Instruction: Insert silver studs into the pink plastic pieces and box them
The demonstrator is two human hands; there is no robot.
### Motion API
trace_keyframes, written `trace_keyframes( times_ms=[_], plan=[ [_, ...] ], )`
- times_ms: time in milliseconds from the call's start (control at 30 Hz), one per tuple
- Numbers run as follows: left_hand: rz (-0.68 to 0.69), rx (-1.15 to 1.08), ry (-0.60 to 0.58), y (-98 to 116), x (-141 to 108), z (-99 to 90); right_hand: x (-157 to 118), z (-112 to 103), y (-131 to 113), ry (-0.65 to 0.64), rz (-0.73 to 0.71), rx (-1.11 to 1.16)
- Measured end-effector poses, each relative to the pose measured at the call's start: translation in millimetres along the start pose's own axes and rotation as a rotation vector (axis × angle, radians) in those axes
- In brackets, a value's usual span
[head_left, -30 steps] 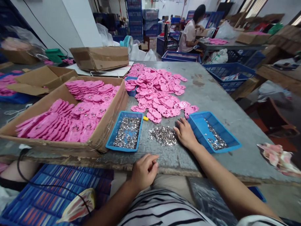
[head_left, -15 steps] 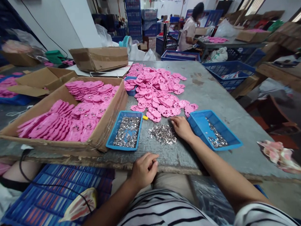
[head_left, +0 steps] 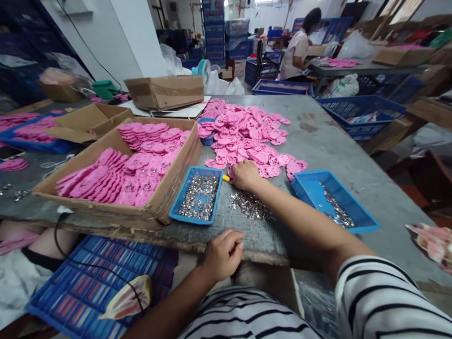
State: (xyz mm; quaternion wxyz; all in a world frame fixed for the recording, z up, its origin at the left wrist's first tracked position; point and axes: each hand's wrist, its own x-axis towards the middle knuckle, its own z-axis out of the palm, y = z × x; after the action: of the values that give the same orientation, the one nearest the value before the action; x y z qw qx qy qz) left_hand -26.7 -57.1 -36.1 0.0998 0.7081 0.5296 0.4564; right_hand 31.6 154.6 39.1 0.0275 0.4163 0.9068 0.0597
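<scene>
My right hand (head_left: 245,175) reaches over the near edge of a pile of flat pink pieces (head_left: 250,126), its fingers bent down on a pink piece; the fingertips are partly hidden. Close to its fingers lies a small yellow thing (head_left: 226,178). Under my right wrist spreads a heap of small shiny metal parts (head_left: 247,204). My left hand (head_left: 223,253) rests at the table's front edge with curled fingers, and I see nothing in it. A blue tray (head_left: 173,207) of similar metal parts stands left of the heap. Another blue tray (head_left: 368,227), partly filled, is at the right.
On the left, a cardboard box (head_left: 165,207) holds stacked pink pieces with metal parts on some. Behind it sits another carton (head_left: 165,90). A blue crate (head_left: 73,292) is below the table edge. A person (head_left: 294,55) sits at a far table.
My right hand has moved left and away from me, from the right side of the metal heap onto the pink pieces. My left hand keeps its curled pose. The view has shifted slightly.
</scene>
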Motion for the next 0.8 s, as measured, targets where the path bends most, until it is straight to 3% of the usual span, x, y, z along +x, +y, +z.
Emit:
trace_keyframes(
  times_ms=[300, 567, 700, 800],
  plan=[
    [-0.016, 0.006, -0.024, 0.7, -0.4, -1.3, 25.7, -4.5, 20.0, 0.007, -0.054, 0.021],
    [0.000, 0.021, -0.017, 1.1, 0.0, -1.2, 31.5, 11.1, 22.1, 0.034, -0.245, 0.159],
    [-0.014, 0.009, -0.036, 0.0, -1.2, -0.6, 19.8, 10.0, 51.9, 0.039, -0.334, 0.302],
    [-0.008, 0.002, -0.039, 0.1, -1.1, -1.0, 0.5, 12.2, 79.0, 0.079, -0.218, 0.303]
  ],
)
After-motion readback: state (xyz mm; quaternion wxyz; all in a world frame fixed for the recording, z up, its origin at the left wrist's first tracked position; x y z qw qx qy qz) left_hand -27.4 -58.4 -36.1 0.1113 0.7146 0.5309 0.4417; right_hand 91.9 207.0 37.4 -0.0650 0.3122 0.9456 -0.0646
